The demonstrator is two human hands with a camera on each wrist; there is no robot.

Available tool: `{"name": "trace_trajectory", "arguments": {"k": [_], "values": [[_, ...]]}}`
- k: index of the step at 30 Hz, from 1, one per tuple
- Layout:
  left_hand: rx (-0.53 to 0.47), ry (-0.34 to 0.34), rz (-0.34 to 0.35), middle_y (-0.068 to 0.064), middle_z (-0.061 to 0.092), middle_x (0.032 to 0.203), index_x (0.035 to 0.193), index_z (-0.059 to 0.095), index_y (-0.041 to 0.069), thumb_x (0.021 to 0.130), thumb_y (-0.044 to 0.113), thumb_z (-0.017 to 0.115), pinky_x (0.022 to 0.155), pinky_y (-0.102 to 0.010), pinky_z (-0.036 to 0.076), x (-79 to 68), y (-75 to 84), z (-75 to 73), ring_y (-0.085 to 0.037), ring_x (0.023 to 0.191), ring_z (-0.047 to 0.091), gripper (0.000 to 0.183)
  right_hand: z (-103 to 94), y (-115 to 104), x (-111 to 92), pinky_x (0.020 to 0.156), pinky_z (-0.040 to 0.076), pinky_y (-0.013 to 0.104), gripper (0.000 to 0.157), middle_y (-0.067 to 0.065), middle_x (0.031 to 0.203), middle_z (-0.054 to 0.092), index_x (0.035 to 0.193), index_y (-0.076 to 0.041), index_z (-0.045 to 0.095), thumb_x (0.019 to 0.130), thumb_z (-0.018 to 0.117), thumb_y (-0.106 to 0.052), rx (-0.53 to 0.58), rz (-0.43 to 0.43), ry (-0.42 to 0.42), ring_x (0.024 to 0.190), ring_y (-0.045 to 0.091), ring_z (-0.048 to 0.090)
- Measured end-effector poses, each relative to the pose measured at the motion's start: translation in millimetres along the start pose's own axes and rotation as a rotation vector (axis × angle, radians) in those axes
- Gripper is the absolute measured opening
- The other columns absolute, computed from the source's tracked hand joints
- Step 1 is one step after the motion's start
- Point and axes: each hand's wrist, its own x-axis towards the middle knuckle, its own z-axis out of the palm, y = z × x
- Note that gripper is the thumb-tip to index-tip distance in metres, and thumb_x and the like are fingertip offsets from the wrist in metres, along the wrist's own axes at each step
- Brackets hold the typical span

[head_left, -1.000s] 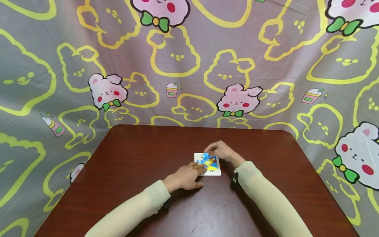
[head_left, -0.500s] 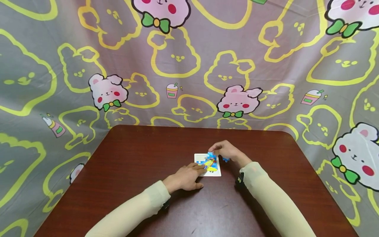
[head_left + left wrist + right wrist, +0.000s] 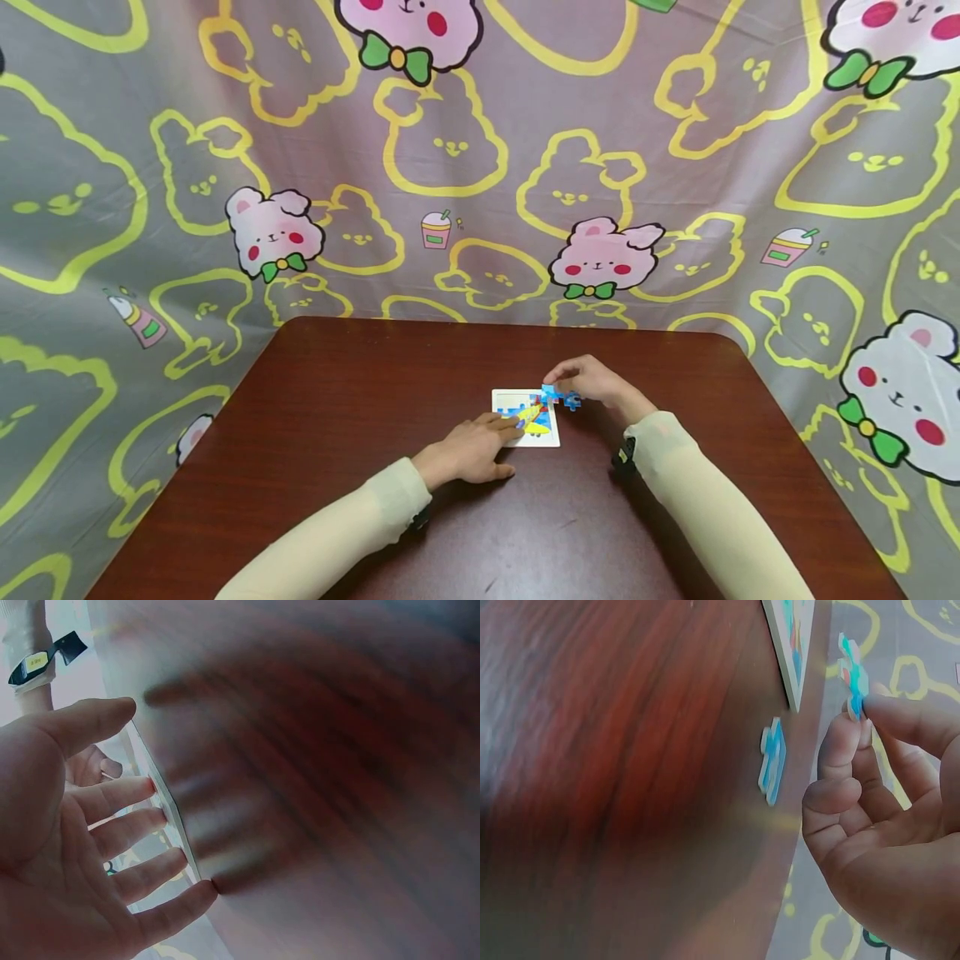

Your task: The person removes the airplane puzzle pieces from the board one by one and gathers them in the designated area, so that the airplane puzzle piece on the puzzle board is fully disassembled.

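- Grey fabric (image 3: 465,108) hung behind brown wood-grain table (image 3: 375,375).
- White puzzle board (image 3: 506,398), left side covered by straight-fingered left hand (image 3: 468,450).
- Blue knobbed piece (image 3: 855,679) pinched by right hand (image 3: 588,379) at far-right corner; loose blue piece (image 3: 773,761) beside board.

Pinched puzzle piece (image 3: 856,677) farther right

No wording, brand or number can be read in any view. Dark characters are borne by a yellow label (image 3: 36,661) on the black wristband (image 3: 70,649) worn over the right sleeve (image 3: 28,624); too small and blurred to be made out in the left wrist view, only a yellow speck in the head view. On the backdrop (image 3: 480,92), a green label patch (image 3: 433,237) is printed on a pink cup (image 3: 436,220); no lettering can be resolved on it.
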Motion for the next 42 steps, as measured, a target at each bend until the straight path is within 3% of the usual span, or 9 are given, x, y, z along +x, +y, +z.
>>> {"name": "trace_trajectory", "arguments": {"k": [4,13,19,42], "values": [[0.001,0.006,0.001,0.003,0.039,0.161,0.148,0.049,0.024,0.092,0.047,0.066,0.108,-0.048,0.046,0.3,-0.1,0.6,-0.026,0.146,0.039,0.063,-6.3,5,-2,0.059,0.043,0.033,0.013,0.004,0.093,0.073,0.102,-0.014,0.078,0.093,0.067,-0.013,-0.013,0.013,0.010,0.076,0.026,0.057],[0.000,0.000,-0.007,0.004,0.038,0.161,0.149,0.048,0.024,0.092,0.047,0.065,0.108,-0.050,0.045,-0.7,1.3,-0.8,-0.026,0.147,0.037,0.063,-18.7,16,-7,0.063,0.043,0.033,0.016,0.003,0.097,0.074,0.103,-0.013,0.078,0.094,0.065,-0.011,-0.012,0.048,0.026,0.085,0.022,0.065],[0.000,-0.005,-0.011,0.005,0.038,0.161,0.149,0.048,0.025,0.092,0.047,0.065,0.109,-0.051,0.045,-1.0,1.3,-1.8,-0.026,0.148,0.037,0.064,-26.2,23,-10,0.067,0.043,0.033,0.016,0.002,0.094,0.073,0.104,-0.012,0.077,0.094,0.065,-0.012,-0.009,0.091,0.042,0.085,0.022,0.061],[0.002,-0.016,-0.018,0.005,0.038,0.161,0.150,0.047,0.025,0.092,0.047,0.065,0.110,-0.052,0.044,-1.4,2.1,-3.4,-0.027,0.148,0.037,0.064,-44.2,42,-22,0.064,0.044,0.032,0.019,0.009,0.095,0.070,0.107,-0.004,0.075,0.095,0.061,-0.008,-0.019,0.099,0.063,0.083,0.024,0.058]]}}
